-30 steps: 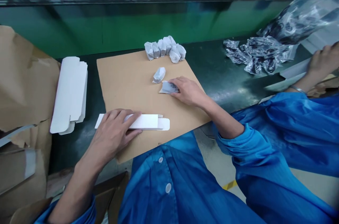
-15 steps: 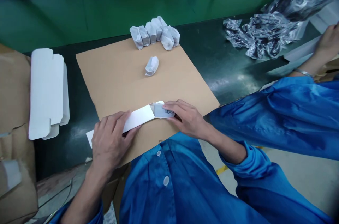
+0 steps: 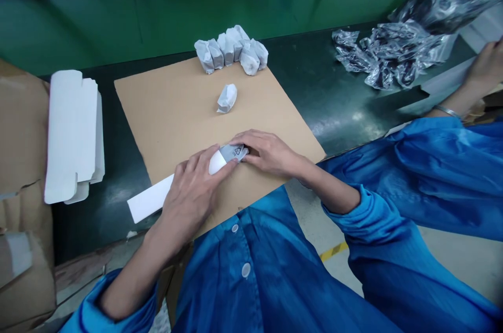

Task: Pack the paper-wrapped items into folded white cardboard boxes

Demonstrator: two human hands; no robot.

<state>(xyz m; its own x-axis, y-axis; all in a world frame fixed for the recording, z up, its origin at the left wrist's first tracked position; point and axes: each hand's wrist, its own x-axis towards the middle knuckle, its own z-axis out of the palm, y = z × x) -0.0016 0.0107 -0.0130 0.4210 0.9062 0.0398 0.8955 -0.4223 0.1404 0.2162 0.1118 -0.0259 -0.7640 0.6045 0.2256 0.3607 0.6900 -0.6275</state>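
Note:
A long narrow white box (image 3: 151,199) lies slanted across the front of a brown cardboard sheet (image 3: 176,113). My left hand (image 3: 194,186) is wrapped over its upper part, thumb along the near side. From the box's right end sticks out a grey wrapped piece (image 3: 234,152) with a printed mark. The fingers and thumb of my right hand (image 3: 269,152) close round that piece. Farther back on the sheet sits a single white paper-wrapped piece (image 3: 227,98), touched by neither hand. Several similar wrapped pieces (image 3: 231,50) stand in a row at the sheet's back edge.
Flat white cartons (image 3: 73,136) are stacked at the left, beside a brown cardboard box (image 3: 23,191). Clear plastic bags with dark contents (image 3: 393,52) lie at the back right. Another person's hand (image 3: 485,71) and blue sleeve (image 3: 440,165) are at the right.
My left hand has slid right and up along the white box, close to its open end. My right hand has shifted slightly up, and less of the grey piece shows.

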